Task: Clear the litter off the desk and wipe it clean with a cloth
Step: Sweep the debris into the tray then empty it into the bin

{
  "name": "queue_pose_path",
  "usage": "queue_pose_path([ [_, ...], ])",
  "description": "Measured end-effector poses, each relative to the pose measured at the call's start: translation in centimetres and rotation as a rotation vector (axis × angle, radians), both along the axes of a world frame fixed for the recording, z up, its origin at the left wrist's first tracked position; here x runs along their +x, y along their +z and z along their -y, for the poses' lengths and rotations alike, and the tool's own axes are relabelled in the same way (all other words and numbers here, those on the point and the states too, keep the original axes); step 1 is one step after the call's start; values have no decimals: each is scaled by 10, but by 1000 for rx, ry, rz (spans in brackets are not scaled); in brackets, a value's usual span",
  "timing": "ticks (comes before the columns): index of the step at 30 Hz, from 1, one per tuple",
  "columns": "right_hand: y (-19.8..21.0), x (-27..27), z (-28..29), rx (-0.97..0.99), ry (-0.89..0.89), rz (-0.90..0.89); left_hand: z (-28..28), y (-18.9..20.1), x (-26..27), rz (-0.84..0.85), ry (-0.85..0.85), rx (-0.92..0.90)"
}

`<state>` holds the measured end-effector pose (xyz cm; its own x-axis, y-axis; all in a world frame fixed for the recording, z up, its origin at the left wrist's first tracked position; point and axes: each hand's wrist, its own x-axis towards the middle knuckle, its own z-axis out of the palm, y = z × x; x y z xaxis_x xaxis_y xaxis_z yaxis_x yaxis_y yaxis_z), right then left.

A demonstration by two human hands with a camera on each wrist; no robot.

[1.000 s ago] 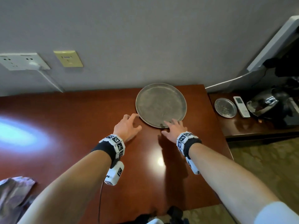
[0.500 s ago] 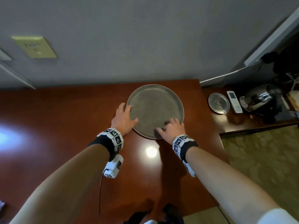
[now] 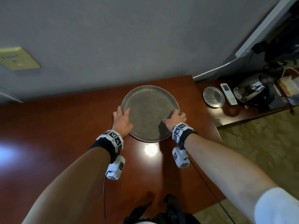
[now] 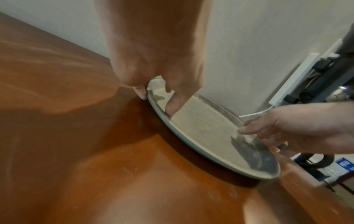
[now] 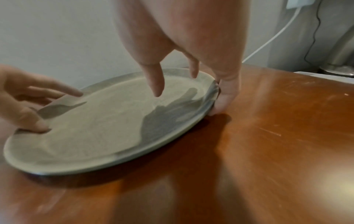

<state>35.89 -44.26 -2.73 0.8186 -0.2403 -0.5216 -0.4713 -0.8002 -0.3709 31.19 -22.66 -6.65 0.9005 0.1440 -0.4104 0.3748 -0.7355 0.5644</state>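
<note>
Hands grasp the round grey metal tray (image 3: 150,113) at centre frame: left hand (image 3: 122,122) and right hand (image 3: 175,118) on opposite rims. Lift it level off the reddish-brown wooden surface (image 3: 64,135).

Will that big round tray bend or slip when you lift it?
Probably not bend: the tray looks like stiff metal. It may slip, since its rim is thin and smooth, so the left hand and right hand grip opposite edges.
</note>
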Motion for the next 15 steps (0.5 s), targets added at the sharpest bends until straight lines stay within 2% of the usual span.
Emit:
queue_pose_path([
  [7,11,-9,3,-2,-110,-13,-8,15,-20,-42,5,-19],
  [10,22,-16,2,2,-68,30,-22,28,-38,-35,15,-40],
  [15,39,-35,-4,197,29,64,-37,47,-81,53,118,-22],
])
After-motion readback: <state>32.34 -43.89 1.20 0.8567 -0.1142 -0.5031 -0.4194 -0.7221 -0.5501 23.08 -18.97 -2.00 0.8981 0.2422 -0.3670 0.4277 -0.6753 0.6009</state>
